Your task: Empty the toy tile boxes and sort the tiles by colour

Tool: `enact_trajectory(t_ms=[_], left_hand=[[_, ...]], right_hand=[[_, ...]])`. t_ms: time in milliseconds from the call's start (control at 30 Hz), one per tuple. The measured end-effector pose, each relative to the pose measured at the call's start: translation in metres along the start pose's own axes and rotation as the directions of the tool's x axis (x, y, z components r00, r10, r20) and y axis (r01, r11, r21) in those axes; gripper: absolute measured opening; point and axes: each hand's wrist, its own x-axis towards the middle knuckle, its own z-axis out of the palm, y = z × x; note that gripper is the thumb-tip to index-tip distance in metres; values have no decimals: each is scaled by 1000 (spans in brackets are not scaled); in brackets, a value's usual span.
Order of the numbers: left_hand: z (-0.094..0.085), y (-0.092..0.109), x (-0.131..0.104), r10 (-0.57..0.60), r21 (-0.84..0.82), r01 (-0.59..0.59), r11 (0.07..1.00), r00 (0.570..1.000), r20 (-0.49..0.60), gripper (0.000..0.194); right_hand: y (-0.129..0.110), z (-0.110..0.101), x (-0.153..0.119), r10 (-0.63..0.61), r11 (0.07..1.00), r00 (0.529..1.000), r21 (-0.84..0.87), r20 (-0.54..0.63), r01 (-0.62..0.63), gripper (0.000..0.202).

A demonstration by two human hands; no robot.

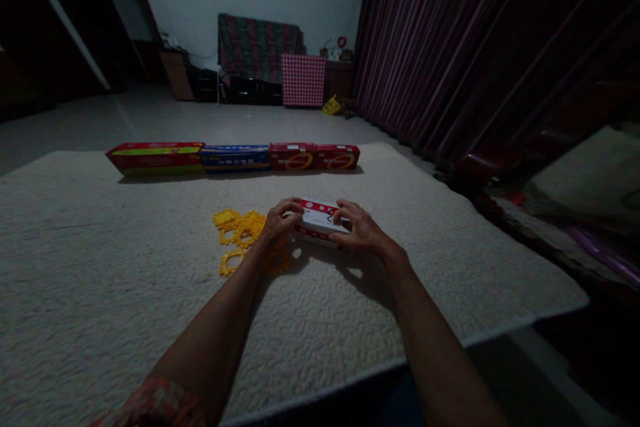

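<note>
Over the middle of the pale quilted cover [175,320], I held a white-and-red box [318,219] between both hands; my left hand [283,220] was curled on its left end, and my right hand [364,230] gripped its right end; whether the box touched the cover I could not tell; yellow plastic pieces [227,217] lay just beside my left hand; farther off, a red-and-green box [155,160], a blue box [235,159] and two dark red boxes [293,157] stood end to end.
</note>
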Motion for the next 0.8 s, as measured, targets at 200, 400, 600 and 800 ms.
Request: enact_trajectory(t_ms=[200,400,600,800], left_hand=[[0,-3,1,0,-1,0,1000,1000,1,16],[-1,-1,1,17,9,-17,1000,998,-60,19],[-14,4,18,46,102,-30,994,987,-153,21],[-46,6,46,140,236,-89,968,968,-208,19]], right_hand=[[0,1,-2,33,998,999,-50,12,-33,38],[-8,-14,4,-10,999,995,-36,100,14,38],[11,-44,21,51,997,994,50,95,-56,34],[80,-76,30,376,915,894,-59,-242,-400,31]])
